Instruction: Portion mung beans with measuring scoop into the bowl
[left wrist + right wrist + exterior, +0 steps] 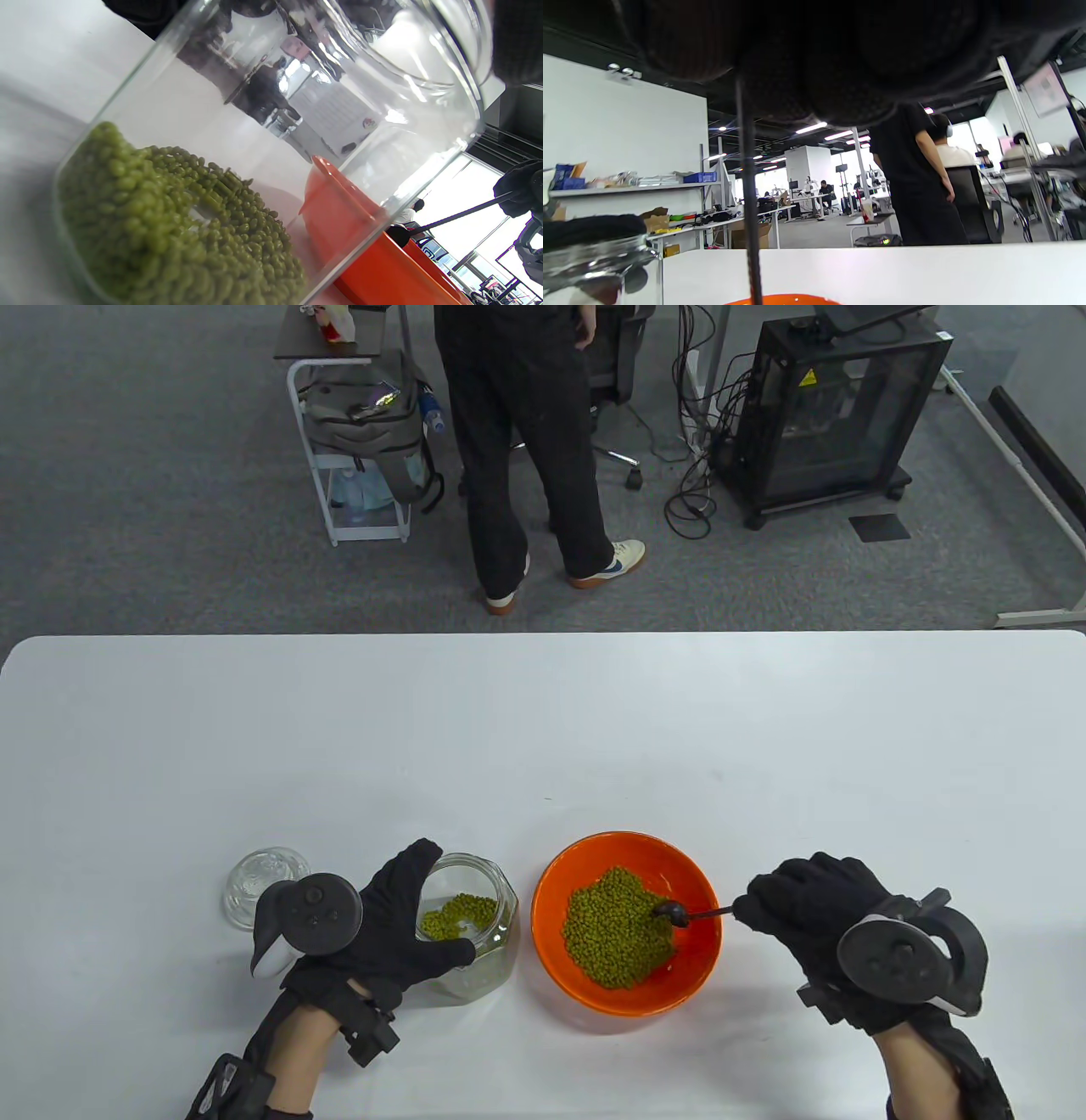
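Note:
An orange bowl point(560, 882) near the table's front holds a heap of green mung beans point(615, 929). My right hand point(802, 908) pinches the thin handle of a dark measuring scoop point(672, 911), whose head sits over the beans in the bowl. The handle point(748, 190) drops from my gloved fingers toward the bowl rim point(780, 300). To the bowl's left stands a glass jar point(492, 933) with some mung beans point(458, 914) inside. My left hand point(399, 925) grips the jar around its opening. Up close, the jar point(382, 127) shows beans point(169, 224) piled at its bottom.
The jar's glass lid point(254, 882) lies on the table left of my left hand. A person in black trousers point(526, 475) stands beyond the table's far edge, near a cart point(356, 458) and a black cabinet point(831, 415).

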{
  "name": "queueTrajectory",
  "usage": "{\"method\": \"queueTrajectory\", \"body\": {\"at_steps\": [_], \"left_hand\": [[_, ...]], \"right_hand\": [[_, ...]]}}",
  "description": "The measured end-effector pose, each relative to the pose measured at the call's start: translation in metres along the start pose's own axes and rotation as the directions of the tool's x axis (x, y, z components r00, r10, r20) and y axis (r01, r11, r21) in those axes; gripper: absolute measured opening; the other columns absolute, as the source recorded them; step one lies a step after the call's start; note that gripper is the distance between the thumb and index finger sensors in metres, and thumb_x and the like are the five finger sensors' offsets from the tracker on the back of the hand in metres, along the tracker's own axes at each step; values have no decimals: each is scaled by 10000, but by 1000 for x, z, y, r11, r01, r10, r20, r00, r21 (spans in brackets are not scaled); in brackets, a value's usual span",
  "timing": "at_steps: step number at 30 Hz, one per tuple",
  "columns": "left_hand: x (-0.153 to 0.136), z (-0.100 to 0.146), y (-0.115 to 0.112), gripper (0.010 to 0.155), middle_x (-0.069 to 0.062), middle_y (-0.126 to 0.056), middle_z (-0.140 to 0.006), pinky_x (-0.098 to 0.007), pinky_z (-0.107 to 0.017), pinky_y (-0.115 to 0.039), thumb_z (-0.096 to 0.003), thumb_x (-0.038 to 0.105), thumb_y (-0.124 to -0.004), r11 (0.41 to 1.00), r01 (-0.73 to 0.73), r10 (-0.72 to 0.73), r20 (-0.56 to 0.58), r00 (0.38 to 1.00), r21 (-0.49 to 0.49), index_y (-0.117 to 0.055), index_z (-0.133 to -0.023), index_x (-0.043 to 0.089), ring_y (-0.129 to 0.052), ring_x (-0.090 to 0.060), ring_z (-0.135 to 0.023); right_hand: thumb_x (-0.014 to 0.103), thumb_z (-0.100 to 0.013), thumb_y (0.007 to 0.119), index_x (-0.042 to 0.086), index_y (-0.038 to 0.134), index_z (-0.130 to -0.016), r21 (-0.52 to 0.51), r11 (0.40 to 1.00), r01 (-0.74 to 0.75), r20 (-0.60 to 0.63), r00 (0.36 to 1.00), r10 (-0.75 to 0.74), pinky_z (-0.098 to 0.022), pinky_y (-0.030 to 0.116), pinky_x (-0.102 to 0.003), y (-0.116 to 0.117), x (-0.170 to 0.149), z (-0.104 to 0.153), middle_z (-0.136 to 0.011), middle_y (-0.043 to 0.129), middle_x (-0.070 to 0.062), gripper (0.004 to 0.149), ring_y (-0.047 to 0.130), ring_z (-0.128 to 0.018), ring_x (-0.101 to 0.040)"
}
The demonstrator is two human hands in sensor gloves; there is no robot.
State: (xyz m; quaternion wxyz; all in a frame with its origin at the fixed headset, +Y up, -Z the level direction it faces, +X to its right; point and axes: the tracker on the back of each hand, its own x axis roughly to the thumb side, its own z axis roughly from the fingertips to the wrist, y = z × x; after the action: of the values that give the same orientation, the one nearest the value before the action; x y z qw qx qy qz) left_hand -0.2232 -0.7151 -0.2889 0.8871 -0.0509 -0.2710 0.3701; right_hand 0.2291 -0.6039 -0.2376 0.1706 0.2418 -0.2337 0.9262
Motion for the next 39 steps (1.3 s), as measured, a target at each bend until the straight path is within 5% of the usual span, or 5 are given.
{"method": "queueTrajectory", "body": {"at_steps": [6, 13, 27, 34, 39], "left_hand": [[0, 0, 0, 1217, -281, -348, -1165, -741, -722, -534, -408, 845, -826, 1000, 2, -2, 0, 1000, 0, -221, -1105, 51, -554, -594, -1051], [0, 0, 0, 1215, -280, -350, -1165, -741, -722, -534, -408, 845, -825, 1000, 2, -2, 0, 1000, 0, -221, -1105, 53, -554, -594, -1051], [-1, 0, 0, 1203, -273, -341, -1170, -752, -724, -507, -416, 848, -814, 1000, -11, 11, 3, 1000, -6, -218, -1111, 68, -520, -593, -1062], [-2, 1, 4, 1199, -279, -254, -1171, -778, -729, -403, -435, 845, -785, 999, -21, 22, 9, 1000, -29, -175, -1105, 59, -366, -606, -1080], [-5, 10, 23, 1160, -289, -243, -1166, -786, -723, -375, -456, 835, -744, 990, -118, 116, 39, 993, 76, -199, -1108, 47, -349, -608, -1077]], "right_hand": [[509, -383, 849, 178, 1010, -617, -118, 992, -50, 91, 994, 61, -306, 851, -432, -9, 11, 4, -574, 1035, -91, 436, 999, -346, -283], [495, -401, 857, 151, 1011, -604, -221, 973, 68, 57, 997, -57, -298, 852, -437, -15, 2, -1, -553, 1040, -102, 428, 1001, -332, -288], [479, -435, 856, 133, 1010, -600, -252, 940, 231, -60, 966, -253, -285, 851, -448, 14, -21, -29, -542, 1038, -114, 413, 998, -316, -294], [478, -442, 853, 130, 1009, -600, -304, 917, 258, -122, 944, -306, -277, 853, -443, 25, -33, -32, -537, 1037, -118, 413, 1000, -305, -292], [470, -451, 835, 121, 1000, -598, -392, 905, 167, -215, 939, -267, -251, 860, -423, 30, -44, -22, -516, 1036, -122, 413, 1001, -279, -271]]}}
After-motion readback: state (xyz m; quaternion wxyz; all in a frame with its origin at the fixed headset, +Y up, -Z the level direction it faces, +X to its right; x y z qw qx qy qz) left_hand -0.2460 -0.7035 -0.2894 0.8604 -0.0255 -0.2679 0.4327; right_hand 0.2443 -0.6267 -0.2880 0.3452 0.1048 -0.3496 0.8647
